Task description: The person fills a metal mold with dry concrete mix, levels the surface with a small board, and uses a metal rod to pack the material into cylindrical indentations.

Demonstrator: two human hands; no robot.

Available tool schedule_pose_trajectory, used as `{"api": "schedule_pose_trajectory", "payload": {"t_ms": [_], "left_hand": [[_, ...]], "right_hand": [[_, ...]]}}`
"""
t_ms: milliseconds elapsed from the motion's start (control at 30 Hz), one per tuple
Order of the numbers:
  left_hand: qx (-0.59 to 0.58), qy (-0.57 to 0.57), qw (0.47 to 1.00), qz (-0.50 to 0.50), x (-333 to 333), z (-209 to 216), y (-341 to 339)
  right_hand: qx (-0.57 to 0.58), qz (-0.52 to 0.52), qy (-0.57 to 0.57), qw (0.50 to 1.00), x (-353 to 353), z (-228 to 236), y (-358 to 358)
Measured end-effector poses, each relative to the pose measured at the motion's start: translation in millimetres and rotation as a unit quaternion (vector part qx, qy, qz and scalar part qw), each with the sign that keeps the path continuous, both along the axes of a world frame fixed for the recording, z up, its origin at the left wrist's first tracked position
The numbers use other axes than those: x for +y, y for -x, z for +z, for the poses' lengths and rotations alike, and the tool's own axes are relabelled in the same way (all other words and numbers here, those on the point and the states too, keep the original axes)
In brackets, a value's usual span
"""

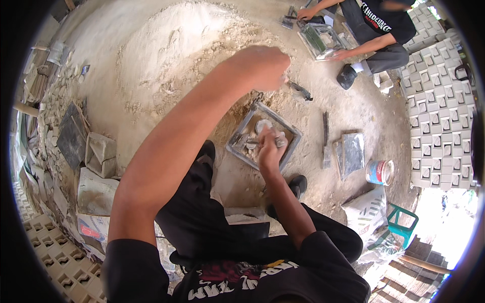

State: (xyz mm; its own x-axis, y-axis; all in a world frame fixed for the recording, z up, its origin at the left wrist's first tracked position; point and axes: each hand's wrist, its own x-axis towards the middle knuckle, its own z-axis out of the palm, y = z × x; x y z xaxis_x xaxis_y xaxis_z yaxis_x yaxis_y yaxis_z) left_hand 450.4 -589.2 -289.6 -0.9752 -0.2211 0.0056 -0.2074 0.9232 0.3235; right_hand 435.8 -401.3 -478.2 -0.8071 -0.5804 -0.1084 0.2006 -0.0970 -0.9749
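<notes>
Both your right hand (273, 145) and left hand (268, 68) look curled; whether either grips anything, I cannot tell. Your right is inside the square frame (283, 121), a pale lump (263, 124) just beyond it; your left is near a dark tool (301, 91).

Two square frames (281, 118), centre and upper right; one co-worker (391, 26), upper right; one bucket (376, 172), one green stool (401, 229), right.

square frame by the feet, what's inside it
Pale lumps show inside the square frame, beside the right hand. Whatever lies directly beneath that hand is covered, so I can't tell what is there.
</notes>
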Motion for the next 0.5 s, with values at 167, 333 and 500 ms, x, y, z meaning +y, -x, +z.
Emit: {"api": "schedule_pose_trajectory", "payload": {"t_ms": [167, 333, 500], "left_hand": [[-0.06, -0.008, 0.998, 0.032, -4.0, 4.9, -4.5], [-0.108, -0.023, 0.992, 0.067, -9.1, -2.7, -11.3], [-0.117, -0.023, 0.992, 0.049, -12.8, 0.4, -12.0]], "right_hand": [[0.185, 0.039, -0.029, 0.982, 3.0, -15.7, -15.0], [0.096, -0.013, -0.009, 0.995, 1.0, 10.0, -11.9], [0.061, -0.033, 0.028, 0.997, -2.8, 3.8, -3.5]]}}
